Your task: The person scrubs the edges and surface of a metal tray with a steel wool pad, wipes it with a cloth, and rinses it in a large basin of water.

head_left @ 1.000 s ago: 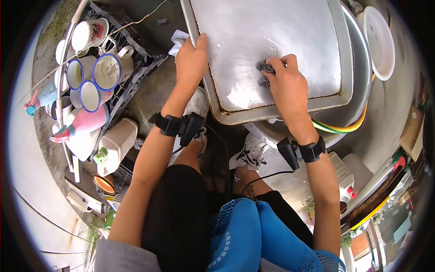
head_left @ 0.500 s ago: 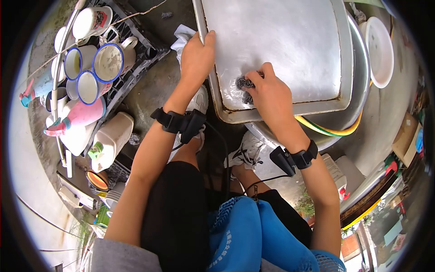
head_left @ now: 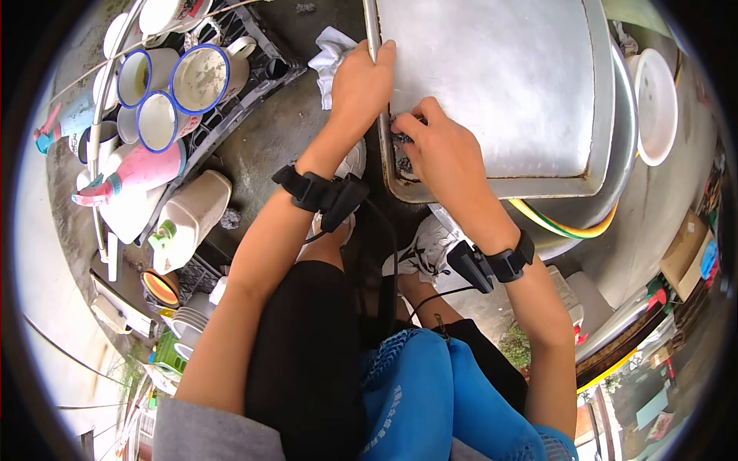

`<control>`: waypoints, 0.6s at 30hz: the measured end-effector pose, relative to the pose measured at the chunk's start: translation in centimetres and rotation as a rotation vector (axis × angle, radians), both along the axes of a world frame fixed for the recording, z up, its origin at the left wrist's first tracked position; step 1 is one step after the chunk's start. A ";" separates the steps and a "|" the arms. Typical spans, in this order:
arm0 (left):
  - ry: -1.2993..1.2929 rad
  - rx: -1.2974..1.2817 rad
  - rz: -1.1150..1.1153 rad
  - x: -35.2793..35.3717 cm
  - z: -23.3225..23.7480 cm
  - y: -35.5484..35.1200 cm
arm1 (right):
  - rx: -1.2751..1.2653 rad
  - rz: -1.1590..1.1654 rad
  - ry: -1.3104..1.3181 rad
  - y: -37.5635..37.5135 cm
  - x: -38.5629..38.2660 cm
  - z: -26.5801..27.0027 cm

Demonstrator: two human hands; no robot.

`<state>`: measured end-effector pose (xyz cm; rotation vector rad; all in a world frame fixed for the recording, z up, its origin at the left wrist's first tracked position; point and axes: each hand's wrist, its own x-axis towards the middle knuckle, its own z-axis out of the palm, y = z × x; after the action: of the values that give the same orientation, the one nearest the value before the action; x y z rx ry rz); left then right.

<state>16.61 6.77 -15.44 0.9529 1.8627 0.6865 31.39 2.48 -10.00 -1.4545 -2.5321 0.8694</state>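
Note:
A large metal baking tray (head_left: 507, 84) with brownish grime along its inner edges rests tilted over a round metal basin (head_left: 626, 146). My left hand (head_left: 363, 88) is closed around the tray's left rim, thumb on top. With bent fingers, my right hand (head_left: 446, 146) presses a steel wool scourer (head_left: 403, 146) into the tray's lower left corner. The fingers cover part of the scourer. Black straps with small boxes sit on both wrists.
Enamel mugs (head_left: 201, 78) with blue rims stand on a black crate (head_left: 254, 92) at left, beside a pink spray bottle (head_left: 150, 167) and a whitish jug (head_left: 196, 219). A white cloth (head_left: 330, 58) lies behind my left hand. A white bowl (head_left: 655, 107) is at right.
My right hand has slid the scourer left, from the tray's lower floor into its left corner. The tray and my left hand appear slightly further right and up in view.

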 end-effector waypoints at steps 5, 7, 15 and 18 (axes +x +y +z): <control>-0.011 0.012 0.022 0.2 0.3 0.0 | -0.110 0.153 -0.021 -1.3 1.8 0.7; -0.006 -0.011 0.018 0.2 0.4 0.0 | 0.004 0.044 -0.032 0.1 0.7 0.0; 0.014 0.013 0.022 0.2 -0.3 0.0 | 0.001 0.078 -0.081 -0.1 -0.5 0.0; 0.001 0.021 0.034 0.2 -0.9 -0.1 | -0.068 0.126 -0.074 0.4 0.3 0.2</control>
<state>16.80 6.66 -16.36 0.9371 1.8800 0.7271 31.65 2.84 -9.78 -1.3826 -2.6991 0.9463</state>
